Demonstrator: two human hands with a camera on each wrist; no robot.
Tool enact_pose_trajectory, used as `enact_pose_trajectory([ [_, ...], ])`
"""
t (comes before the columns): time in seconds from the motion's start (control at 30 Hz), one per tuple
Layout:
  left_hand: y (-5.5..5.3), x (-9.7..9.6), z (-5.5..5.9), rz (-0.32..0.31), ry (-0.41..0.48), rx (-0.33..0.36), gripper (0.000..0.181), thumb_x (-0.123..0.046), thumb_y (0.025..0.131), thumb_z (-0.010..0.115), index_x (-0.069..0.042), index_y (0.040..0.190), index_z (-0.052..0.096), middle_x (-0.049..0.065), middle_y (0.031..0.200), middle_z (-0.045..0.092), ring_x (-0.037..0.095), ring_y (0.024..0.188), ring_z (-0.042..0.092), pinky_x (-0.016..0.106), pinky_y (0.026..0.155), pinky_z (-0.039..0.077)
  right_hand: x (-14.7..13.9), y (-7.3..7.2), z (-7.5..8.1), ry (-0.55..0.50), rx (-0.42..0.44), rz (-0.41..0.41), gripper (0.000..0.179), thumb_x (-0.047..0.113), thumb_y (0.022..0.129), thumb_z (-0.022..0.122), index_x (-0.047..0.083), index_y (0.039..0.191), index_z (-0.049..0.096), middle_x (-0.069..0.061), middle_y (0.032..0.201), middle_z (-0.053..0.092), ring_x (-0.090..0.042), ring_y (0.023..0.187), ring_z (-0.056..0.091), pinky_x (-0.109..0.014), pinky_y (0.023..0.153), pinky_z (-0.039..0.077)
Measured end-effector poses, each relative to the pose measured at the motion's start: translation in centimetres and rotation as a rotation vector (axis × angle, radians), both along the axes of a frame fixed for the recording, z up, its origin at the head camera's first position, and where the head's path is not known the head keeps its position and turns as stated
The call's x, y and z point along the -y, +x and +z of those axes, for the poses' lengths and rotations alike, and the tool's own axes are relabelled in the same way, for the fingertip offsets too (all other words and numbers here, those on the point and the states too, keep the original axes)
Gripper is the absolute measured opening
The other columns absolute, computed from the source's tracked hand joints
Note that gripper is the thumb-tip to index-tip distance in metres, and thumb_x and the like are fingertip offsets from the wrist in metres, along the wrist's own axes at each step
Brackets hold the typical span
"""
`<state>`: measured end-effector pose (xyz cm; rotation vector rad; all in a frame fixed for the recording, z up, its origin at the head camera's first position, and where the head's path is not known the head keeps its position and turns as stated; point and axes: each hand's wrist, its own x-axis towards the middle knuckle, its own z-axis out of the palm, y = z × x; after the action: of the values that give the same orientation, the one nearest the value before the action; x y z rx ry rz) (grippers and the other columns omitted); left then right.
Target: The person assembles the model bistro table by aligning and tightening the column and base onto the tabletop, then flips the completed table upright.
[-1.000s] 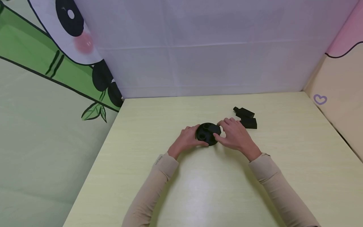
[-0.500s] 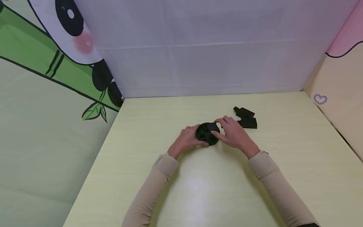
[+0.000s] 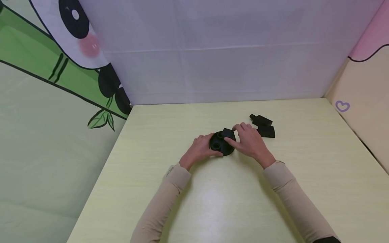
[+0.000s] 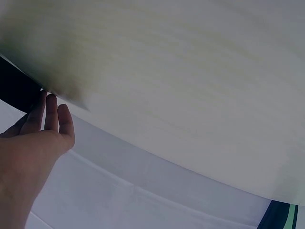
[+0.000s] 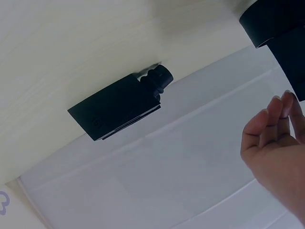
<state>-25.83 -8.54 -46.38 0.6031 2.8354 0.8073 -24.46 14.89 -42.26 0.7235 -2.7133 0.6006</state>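
Note:
A round black base (image 3: 219,151) with ring-shaped sockets on its top sits on the table in the head view. My left hand (image 3: 201,148) grips its left side, the thumb along the near edge. At the base's right part stands a black rectangular block (image 3: 228,133), pinched between the thumb and fingers of my right hand (image 3: 250,141). Its lower end is hidden, so I cannot tell how deep it sits in a socket. The right wrist view shows this block (image 5: 291,59) against the base (image 5: 267,24), beside my right fingertips.
Two more black blocks lie close together behind my right hand: one with a knobbed end (image 3: 262,120), the other (image 3: 266,131) nearer. The pale wooden table (image 3: 206,209) meets a lilac cloth wall (image 3: 212,74) at the back and a printed cloth at the left.
My right hand has shifted slightly back and left, and the block it holds has come into sight, standing higher over the base. The left hand and base keep their place.

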Motion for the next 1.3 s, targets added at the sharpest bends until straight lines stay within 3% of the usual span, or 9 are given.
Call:
enact_pose_trajectory([
  [0.1,0.0,0.0,0.0,-0.001,-0.006,0.000,0.089,-0.053,0.083,0.084,-0.009,0.151,0.049,0.010,0.138,0.062,0.033,0.126,0.052,0.052,0.107,0.038,0.2,-0.1,-0.1,-0.007,0.006,-0.003,0.051,0.043,0.098,0.069,-0.003,0.120,0.067,-0.017,0.102,0.061,-0.033,0.087,0.055,-0.047,0.076,0.048],
  [0.3,-0.1,0.0,-0.2,-0.001,-0.005,-0.006,0.087,-0.054,0.083,0.084,-0.010,0.150,0.050,0.008,0.137,0.063,0.032,0.125,0.052,0.051,0.106,0.038,0.5,0.0,-0.1,-0.016,0.023,-0.057,0.053,0.047,0.097,0.070,-0.004,0.110,0.065,-0.017,0.097,0.063,-0.037,0.088,0.057,-0.053,0.080,0.047],
  [0.4,-0.1,0.0,-0.2,-0.003,-0.007,-0.009,0.086,-0.054,0.083,0.084,-0.010,0.149,0.051,0.007,0.136,0.063,0.032,0.125,0.052,0.050,0.106,0.039,0.4,0.0,0.0,-0.007,0.054,-0.055,0.059,0.049,0.098,0.068,-0.004,0.124,0.063,-0.021,0.105,0.063,-0.039,0.094,0.056,-0.054,0.083,0.047],
  [0.53,-0.1,-0.1,-0.1,-0.003,-0.009,-0.005,0.089,-0.053,0.083,0.084,-0.009,0.151,0.049,0.009,0.139,0.062,0.033,0.127,0.052,0.052,0.106,0.039,0.1,-0.2,0.0,0.013,0.069,0.021,0.060,0.041,0.102,0.064,-0.001,0.144,0.056,-0.023,0.114,0.057,-0.038,0.096,0.052,-0.050,0.082,0.047],
  [0.6,-0.1,-0.1,-0.1,-0.008,-0.004,-0.008,0.087,-0.053,0.083,0.084,-0.009,0.150,0.050,0.008,0.138,0.063,0.032,0.126,0.052,0.052,0.106,0.039,-0.1,-0.3,-0.1,0.014,0.055,0.032,0.057,0.038,0.102,0.065,-0.001,0.142,0.057,-0.023,0.112,0.057,-0.037,0.094,0.051,-0.049,0.080,0.047],
  [0.77,-0.2,0.0,-0.4,-0.018,0.016,-0.017,0.082,-0.052,0.083,0.085,-0.011,0.146,0.054,0.006,0.132,0.065,0.030,0.122,0.054,0.051,0.103,0.040,-0.2,-0.4,-0.2,-0.021,0.024,-0.031,0.054,0.043,0.099,0.069,-0.005,0.123,0.061,-0.022,0.106,0.059,-0.039,0.093,0.054,-0.055,0.082,0.047],
  [0.93,-0.1,0.0,-0.4,-0.012,0.030,-0.004,0.083,-0.053,0.082,0.085,-0.012,0.147,0.053,0.006,0.133,0.064,0.031,0.123,0.052,0.051,0.103,0.038,-0.4,-0.5,-0.2,-0.020,0.044,-0.040,0.052,0.040,0.101,0.066,-0.005,0.125,0.062,-0.023,0.109,0.060,-0.040,0.098,0.055,-0.058,0.088,0.045],
  [1.03,-0.1,0.0,-0.4,-0.007,0.020,0.001,0.086,-0.054,0.082,0.085,-0.012,0.149,0.051,0.006,0.136,0.063,0.031,0.125,0.051,0.050,0.104,0.038,-0.5,-0.5,-0.2,-0.018,0.039,-0.058,0.050,0.041,0.100,0.066,-0.006,0.118,0.064,-0.023,0.106,0.061,-0.041,0.098,0.056,-0.059,0.091,0.045],
  [1.3,-0.1,-0.1,-0.3,-0.002,0.014,-0.006,0.086,-0.054,0.082,0.085,-0.013,0.149,0.051,0.006,0.137,0.063,0.031,0.124,0.051,0.051,0.105,0.038,-0.9,-0.4,-0.1,-0.036,0.041,-0.095,0.047,0.041,0.100,0.066,-0.005,0.110,0.064,-0.022,0.103,0.061,-0.043,0.096,0.054,-0.056,0.084,0.044],
])
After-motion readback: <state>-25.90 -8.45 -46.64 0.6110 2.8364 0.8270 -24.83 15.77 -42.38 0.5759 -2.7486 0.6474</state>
